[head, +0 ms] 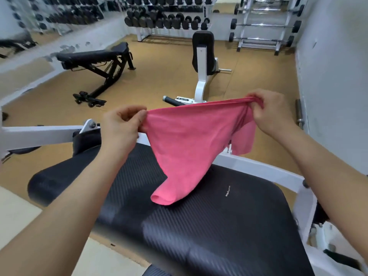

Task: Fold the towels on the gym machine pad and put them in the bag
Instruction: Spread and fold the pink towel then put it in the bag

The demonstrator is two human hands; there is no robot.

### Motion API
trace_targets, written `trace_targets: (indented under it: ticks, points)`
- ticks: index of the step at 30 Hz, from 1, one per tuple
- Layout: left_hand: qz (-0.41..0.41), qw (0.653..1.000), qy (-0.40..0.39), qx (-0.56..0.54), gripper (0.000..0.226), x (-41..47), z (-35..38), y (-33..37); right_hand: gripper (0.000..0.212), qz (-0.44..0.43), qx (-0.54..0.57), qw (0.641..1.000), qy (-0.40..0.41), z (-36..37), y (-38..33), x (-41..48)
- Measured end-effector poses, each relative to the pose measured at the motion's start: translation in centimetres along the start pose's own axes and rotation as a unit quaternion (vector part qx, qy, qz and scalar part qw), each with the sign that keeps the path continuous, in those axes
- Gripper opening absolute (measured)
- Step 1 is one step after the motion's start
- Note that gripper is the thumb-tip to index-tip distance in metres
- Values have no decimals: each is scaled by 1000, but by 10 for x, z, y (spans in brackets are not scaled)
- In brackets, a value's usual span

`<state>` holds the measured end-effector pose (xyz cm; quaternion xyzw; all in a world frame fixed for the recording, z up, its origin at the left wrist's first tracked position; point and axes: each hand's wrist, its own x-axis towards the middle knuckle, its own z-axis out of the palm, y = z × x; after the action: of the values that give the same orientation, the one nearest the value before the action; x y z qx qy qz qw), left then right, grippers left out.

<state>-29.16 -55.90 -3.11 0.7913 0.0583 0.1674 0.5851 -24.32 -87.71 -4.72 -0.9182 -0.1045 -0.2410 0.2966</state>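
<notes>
Pink towel hangs over the pad, low tip touching it. Left hand and right hand each pinch the top hem, fingers curled. Right end is bunched: spread it, pull the edge taut and level, lay it flat, then fold.

Both hands, left and right, pinch a pink towel stretched above the black pad.
</notes>
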Motion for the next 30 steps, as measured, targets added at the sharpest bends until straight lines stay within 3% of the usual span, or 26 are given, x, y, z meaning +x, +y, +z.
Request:
trace_targets:
  ticks: [6, 8, 11, 14, 16, 18, 20, 24, 30]
  points:
    - [74, 988, 61, -124, 12, 30, -3, 31, 24, -98, -58, 992, 61, -31, -15, 25]
    - [54, 985, 65, -150, 14, 25, -14, 20, 22, -127, -55, 990, 10, -36, -27, 8]
    - [-66, 980, 53, -181, 21, 7, -40, -14, 23, -167, -34, 979, -115, -22, -43, -40]
    - [-141, 989, 35, 14, 22, -10, -63, -52, 16, -193, -5, 955, -224, 5, -58, -103]
    - [-153, 972, -20, 176, 16, -19, -74, -69, 11, -218, 10, 934, -282, 21, -68, -136]
    - [-163, 947, -69, 266, 19, -25, -83, -80, 23, -255, 17, 917, -306, 31, -78, -156]
    - [-163, 937, -74, 300, 21, -26, -91, -84, 29, -286, 6, 912, -295, 37, -85, -165]
    - [-172, 939, -65, 292, 36, -26, -101, -86, 31, -226, 42, 925, -303, 37, -88, -173]
    - [-221, 936, -111, 250, 18, -28, -124, -80, 31, -137, 130, 929, -319, 27, -94, -179]
